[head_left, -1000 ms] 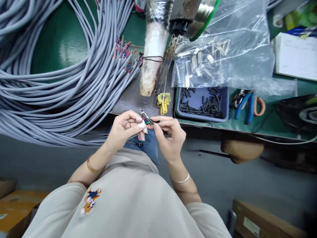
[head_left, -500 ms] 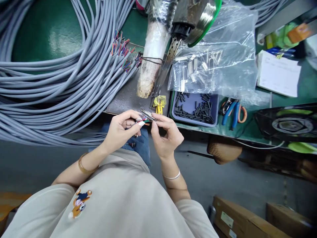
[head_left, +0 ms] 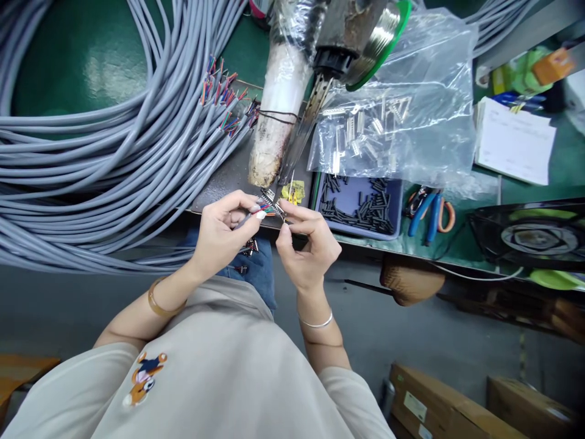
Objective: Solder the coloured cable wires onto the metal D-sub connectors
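Note:
My left hand [head_left: 226, 228] is closed, with thumb and fingers pinching a grey cable whose thin coloured wires [head_left: 262, 209] fan out past the thumb. Against those wire ends lies a small metal multi-pin connector [head_left: 269, 196]. My right hand [head_left: 308, 244] grips the connector's near right end between fingertips and thumb; the exact contact is partly hidden. Just above, the narrow tip of a soldering iron with a perforated metal barrel [head_left: 313, 107] points down at the connector. Whether tip and connector touch, I cannot tell.
Grey cables [head_left: 114, 158] with stripped ends cover the left. A purple tray [head_left: 398, 207] holds short black tubes, beside pliers [head_left: 425, 210]. Behind are a plastic bag [head_left: 434, 110] of connectors, a solder spool [head_left: 381, 46] and a wrapped white column [head_left: 278, 103]. A fan [head_left: 530, 235] stands right.
The connector and wires have moved up and slightly away from my body, closer to the iron's tip. Its angle has turned a little. Both hands keep their hold.

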A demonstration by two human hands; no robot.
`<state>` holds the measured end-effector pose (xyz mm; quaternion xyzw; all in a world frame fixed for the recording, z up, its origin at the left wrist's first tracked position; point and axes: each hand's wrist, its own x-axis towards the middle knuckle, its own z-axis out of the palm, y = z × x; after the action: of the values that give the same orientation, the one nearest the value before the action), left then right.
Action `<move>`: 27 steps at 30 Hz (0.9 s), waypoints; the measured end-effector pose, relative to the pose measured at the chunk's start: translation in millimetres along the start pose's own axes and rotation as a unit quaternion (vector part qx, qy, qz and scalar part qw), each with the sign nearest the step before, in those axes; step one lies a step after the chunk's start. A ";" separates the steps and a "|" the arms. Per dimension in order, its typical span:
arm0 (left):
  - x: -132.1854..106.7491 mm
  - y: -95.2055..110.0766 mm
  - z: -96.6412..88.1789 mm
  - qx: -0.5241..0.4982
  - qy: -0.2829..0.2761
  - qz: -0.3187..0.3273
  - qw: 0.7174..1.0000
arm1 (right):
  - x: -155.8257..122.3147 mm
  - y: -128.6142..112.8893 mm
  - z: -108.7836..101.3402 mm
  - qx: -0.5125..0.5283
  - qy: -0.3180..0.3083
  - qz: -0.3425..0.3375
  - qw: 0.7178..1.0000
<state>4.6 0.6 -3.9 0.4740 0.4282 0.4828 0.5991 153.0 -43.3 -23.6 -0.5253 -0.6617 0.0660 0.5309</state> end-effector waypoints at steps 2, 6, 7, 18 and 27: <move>0.4 0.3 0.3 -0.002 -0.002 0.007 1.000 | 0.6 0.3 0.1 -0.002 0.001 -0.004 1.000; 0.3 -0.3 0.1 -0.006 -0.009 0.018 1.000 | 1.5 1.1 -0.2 0.004 -0.001 -0.007 1.000; 0.3 -0.1 0.0 -0.004 -0.009 0.017 1.000 | 1.9 1.1 -0.3 0.004 -0.002 -0.007 1.000; -0.5 1.5 -4.3 0.016 -0.015 -0.009 1.000 | 4.7 -2.4 -3.3 -0.042 -0.010 -0.045 0.998; -2.2 -0.4 -4.4 0.000 -0.023 -0.025 0.999 | 3.0 -0.9 -4.3 -0.012 -0.013 -0.009 1.000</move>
<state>0.0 -1.0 -5.0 0.4737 0.4260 0.4570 0.6207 156.1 -43.4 -19.3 -0.5250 -0.6738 0.0598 0.5166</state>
